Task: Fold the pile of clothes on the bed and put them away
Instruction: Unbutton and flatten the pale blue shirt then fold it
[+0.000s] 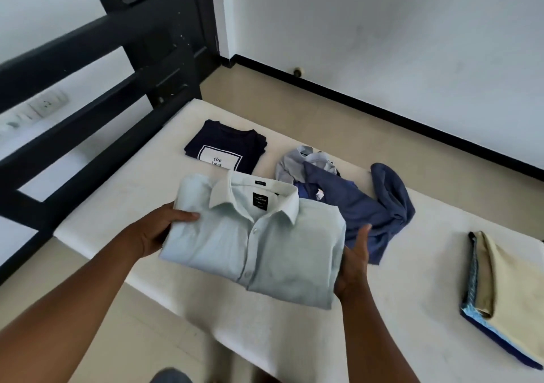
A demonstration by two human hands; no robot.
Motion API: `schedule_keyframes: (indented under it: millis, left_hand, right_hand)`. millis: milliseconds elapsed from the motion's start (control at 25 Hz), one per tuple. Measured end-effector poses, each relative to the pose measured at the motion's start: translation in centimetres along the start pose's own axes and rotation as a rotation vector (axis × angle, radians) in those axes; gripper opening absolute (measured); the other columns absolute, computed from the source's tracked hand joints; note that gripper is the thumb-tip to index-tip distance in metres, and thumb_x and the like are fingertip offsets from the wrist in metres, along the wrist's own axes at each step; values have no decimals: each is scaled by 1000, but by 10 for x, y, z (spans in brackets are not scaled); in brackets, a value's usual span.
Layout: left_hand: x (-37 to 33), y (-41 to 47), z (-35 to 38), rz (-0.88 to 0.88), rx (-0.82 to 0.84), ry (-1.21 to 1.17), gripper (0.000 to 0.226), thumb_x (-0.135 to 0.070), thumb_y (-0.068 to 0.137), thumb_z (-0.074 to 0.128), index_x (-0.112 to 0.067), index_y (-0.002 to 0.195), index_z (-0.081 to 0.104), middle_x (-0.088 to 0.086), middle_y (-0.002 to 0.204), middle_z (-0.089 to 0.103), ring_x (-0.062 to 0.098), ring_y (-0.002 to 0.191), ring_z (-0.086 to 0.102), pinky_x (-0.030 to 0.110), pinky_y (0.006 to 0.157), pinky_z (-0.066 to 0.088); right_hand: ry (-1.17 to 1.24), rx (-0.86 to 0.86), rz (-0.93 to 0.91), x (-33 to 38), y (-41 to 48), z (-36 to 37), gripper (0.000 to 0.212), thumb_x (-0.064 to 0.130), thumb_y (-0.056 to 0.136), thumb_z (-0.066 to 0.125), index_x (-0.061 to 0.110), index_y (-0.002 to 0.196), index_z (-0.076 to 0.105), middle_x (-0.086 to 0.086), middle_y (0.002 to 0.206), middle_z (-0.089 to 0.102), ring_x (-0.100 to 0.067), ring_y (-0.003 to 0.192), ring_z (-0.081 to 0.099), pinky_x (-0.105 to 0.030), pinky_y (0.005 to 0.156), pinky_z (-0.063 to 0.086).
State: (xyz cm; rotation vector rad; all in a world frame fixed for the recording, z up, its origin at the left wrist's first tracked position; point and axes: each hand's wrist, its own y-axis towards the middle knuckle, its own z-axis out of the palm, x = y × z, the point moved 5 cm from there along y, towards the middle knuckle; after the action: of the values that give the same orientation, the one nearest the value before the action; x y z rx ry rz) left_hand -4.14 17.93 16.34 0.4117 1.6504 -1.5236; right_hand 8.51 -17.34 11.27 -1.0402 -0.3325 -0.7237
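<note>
Bed: white mattress (123, 206), black frame (73, 135) behind.
Folded shirt (253, 244): pale, held between both hands over the near edge, collar pointing away.
Left hand (159, 229): pinches the left side, thumb on top.
Right hand (353, 267): supports the right side; fingers hidden beneath, so I cannot tell whether they curl.
Onward: navy T-shirt (223, 150) lies folded just beyond the collar, so stacking likely means a straight forward reach.

Both my arms come into the picture bare. The left forearm (73, 309) and the right forearm (382, 338) are uncovered skin from just behind the fingers (185, 216) back to the lower edge. The left hand (153, 232) and the right hand (353, 262) are bare as well. Well below the fingers, at the bottom edge, sits a grey-blue patch (170, 376), cloth by the look of it, too blurred for me to name.
</note>
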Motion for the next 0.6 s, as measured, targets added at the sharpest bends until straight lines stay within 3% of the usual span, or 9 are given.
schedule_keyframes:
  millis: [120, 200, 280, 400, 480, 600]
  left_hand:
    - [18, 18, -36, -30, -60, -31, 59, -11, 74, 80, -7, 131, 64, 17, 117, 75, 35, 105, 73, 44, 90, 54]
    - [34, 42, -67, -72, -91, -38, 66, -19, 67, 81, -6, 129, 64, 19, 114, 75, 38, 106, 71, 44, 91, 54]
    - [47, 75, -102, -119, -153, -29, 58, -20, 74, 83, -5, 127, 66, 21, 111, 75, 41, 106, 70, 46, 93, 54]
    - [64, 136, -165, -194, -234, -8, 40, -14, 88, 75, -3, 126, 67, 21, 106, 76, 42, 102, 71, 47, 93, 55]
    - [62, 173, -210, -239, -250, 18, 39, -14, 87, 76, -3, 124, 69, 20, 103, 77, 41, 99, 72, 47, 91, 55]
    - [26, 224, -288, -193, -276, 98, 49, -28, 77, 84, -9, 120, 70, 17, 101, 77, 40, 96, 72, 49, 90, 56]
  right_hand:
    - [-367, 35, 72, -20, 34, 23, 59, 38, 86, 80, 9, 135, 66, -18, 125, 73, -38, 118, 69, -53, 104, 54]
    - [-537, -41, 69, -40, 61, 43, 51, 15, 80, 86, 6, 126, 69, -15, 110, 78, -35, 104, 73, -46, 87, 61]
    - [-577, -62, 84, -66, 88, 65, 38, 8, 82, 82, 5, 118, 71, -14, 104, 79, -34, 97, 75, -41, 80, 60]
    - [-569, -158, 120, -110, 138, 96, 34, 6, 83, 79, 6, 117, 72, -16, 106, 78, -37, 101, 73, -45, 86, 60]
    - [-554, -217, 139, -136, 173, 121, 33, 3, 82, 77, 4, 115, 72, -19, 106, 77, -37, 98, 73, -46, 87, 59]
    - [-513, -297, 140, -161, 231, 173, 29, 1, 79, 72, 2, 108, 73, -23, 98, 77, -35, 84, 71, -39, 74, 57]
